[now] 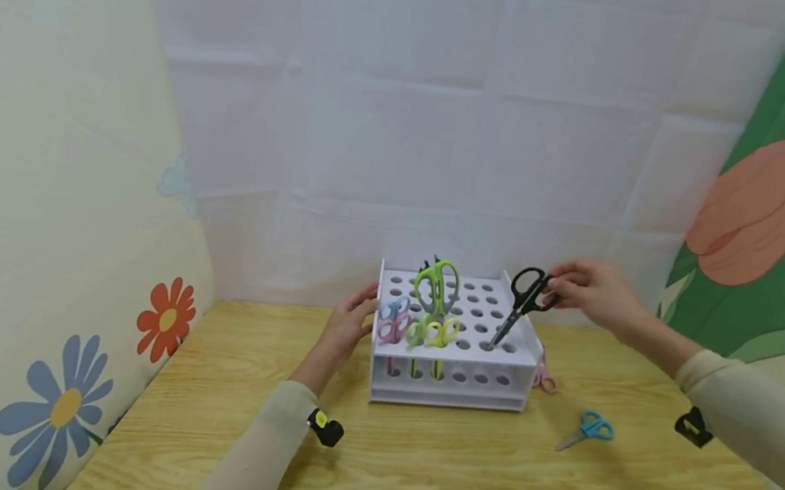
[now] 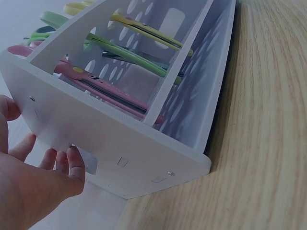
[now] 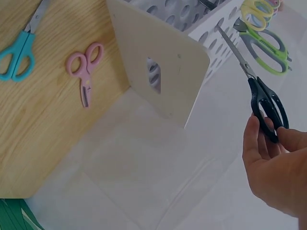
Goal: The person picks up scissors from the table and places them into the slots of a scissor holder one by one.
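Observation:
A white holed rack point(image 1: 447, 399) stands on the table. My right hand point(image 1: 596, 293) pinches black-handled scissors point(image 1: 527, 296) by the handle. They slant down with blades together, the tip at a front-row hole; how deep it reaches I cannot tell. At the rack's left side, my left hand point(image 2: 38, 182) rests its fingertips on the side panel point(image 2: 96, 124), near the cutout. Green-and-grey scissors point(image 1: 437, 290) stand in the rack, handles up. In its front left part are small pink scissors point(image 1: 393, 328), light-blue ones point(image 1: 395, 307), green ones point(image 1: 419, 330) and yellow ones point(image 1: 442, 331).
Turquoise scissors point(image 1: 591, 426) lie on the wooden table point(image 1: 452, 481), right of the rack and in front of it. Pink scissors point(image 3: 85, 72) lie close to the rack's right side. White cloth point(image 1: 394, 114) hangs behind, with flower-printed panels at both sides.

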A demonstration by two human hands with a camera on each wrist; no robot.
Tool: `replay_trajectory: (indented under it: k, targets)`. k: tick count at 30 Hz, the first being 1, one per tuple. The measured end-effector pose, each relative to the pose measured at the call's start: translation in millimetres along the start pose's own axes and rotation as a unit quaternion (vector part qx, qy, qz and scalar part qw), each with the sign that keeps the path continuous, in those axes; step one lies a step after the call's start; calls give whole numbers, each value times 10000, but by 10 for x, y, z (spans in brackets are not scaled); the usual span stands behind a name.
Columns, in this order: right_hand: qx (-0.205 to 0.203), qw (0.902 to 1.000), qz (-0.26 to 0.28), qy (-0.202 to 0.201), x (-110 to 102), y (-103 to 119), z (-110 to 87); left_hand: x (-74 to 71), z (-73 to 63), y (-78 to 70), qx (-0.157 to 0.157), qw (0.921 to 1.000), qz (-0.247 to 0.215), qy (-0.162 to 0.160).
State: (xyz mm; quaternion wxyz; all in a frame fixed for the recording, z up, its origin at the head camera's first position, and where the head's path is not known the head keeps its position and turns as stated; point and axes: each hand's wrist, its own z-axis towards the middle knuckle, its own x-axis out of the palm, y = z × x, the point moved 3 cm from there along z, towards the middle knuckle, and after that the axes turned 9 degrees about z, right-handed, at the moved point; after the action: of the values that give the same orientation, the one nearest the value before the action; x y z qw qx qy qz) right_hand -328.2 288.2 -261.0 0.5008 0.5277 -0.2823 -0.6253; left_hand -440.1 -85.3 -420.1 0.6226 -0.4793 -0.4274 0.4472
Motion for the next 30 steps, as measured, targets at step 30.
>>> replay_trajectory:
  k: [30]
  targets:
    - [-1499,9751,-1424,804,579,-90,49,-12,-3,-1,-76,10000,30,-57]
